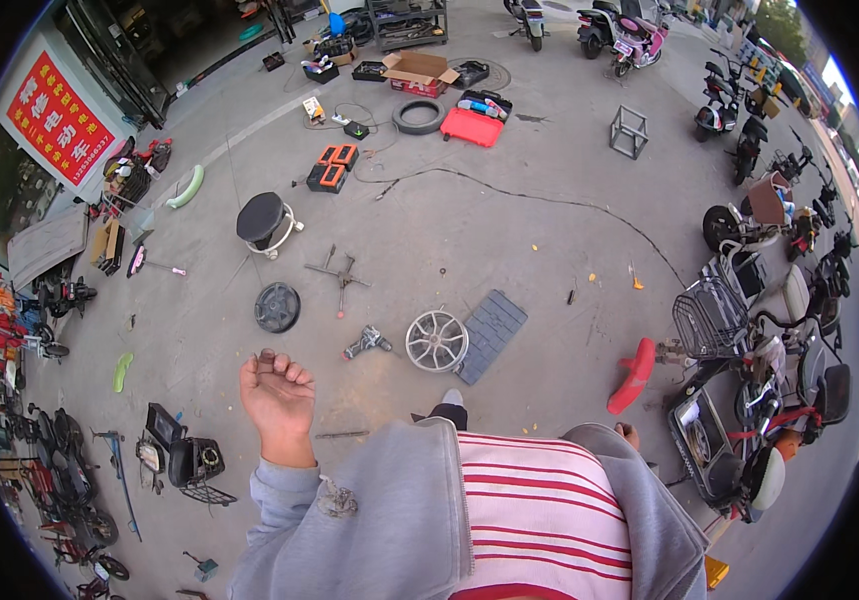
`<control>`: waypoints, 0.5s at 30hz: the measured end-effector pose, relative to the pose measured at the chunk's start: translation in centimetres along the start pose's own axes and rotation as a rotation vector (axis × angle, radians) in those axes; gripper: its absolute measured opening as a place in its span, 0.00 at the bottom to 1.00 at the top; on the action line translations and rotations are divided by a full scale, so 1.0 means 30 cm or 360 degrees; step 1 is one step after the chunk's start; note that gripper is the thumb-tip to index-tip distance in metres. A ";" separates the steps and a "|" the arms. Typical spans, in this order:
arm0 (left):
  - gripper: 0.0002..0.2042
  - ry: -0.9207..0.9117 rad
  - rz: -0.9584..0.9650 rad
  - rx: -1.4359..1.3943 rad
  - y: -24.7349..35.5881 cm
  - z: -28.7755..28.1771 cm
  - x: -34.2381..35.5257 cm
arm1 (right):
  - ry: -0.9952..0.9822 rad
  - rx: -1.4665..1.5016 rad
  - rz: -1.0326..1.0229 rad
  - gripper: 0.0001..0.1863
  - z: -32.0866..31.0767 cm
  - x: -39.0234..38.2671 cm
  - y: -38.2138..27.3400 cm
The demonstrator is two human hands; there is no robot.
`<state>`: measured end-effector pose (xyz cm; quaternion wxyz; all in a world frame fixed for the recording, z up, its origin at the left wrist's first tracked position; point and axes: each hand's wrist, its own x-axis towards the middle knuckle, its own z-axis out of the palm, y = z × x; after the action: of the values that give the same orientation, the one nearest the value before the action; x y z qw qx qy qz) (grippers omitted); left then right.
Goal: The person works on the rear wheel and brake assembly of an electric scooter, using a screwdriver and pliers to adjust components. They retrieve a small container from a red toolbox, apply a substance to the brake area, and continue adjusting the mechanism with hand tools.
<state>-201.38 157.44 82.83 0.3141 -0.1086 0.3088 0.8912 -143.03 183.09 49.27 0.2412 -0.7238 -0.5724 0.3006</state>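
My left hand point(281, 398) is raised at the left of my body, palm showing and fingers loosely curled, with nothing visible in it. Only a bit of my right hand point(628, 435) shows beyond the right side of my grey jacket; its fingers are mostly hidden. On the ground ahead of me lies a cordless power tool point(367, 342), beside a spoked metal wheel point(436, 341). That wheel overlaps the edge of a dark grey patterned mat point(495, 332). A round black wheel-like part point(277, 307) lies beyond my left hand, and a thin rod point(341, 435) is nearer.
A black-topped stool point(265, 222) and a branched metal tool point(339, 279) stand farther off. Behind them are an orange-black toolbox point(333, 168), a tyre point(418, 116) and an open red case point(472, 127). A scooter with a basket point(709, 317) and a red curved panel point(632, 376) are at right.
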 end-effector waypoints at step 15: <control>0.11 0.0413 0.0207 -0.0073 -0.709 0.877 1.069 | -0.0045 -0.0146 0.1316 0.15 0.146 1.420 -0.369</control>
<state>-213.03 202.53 80.82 0.2106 -0.2100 0.3328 0.8949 -146.73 227.11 47.10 0.0598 -0.8984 -0.2496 0.3563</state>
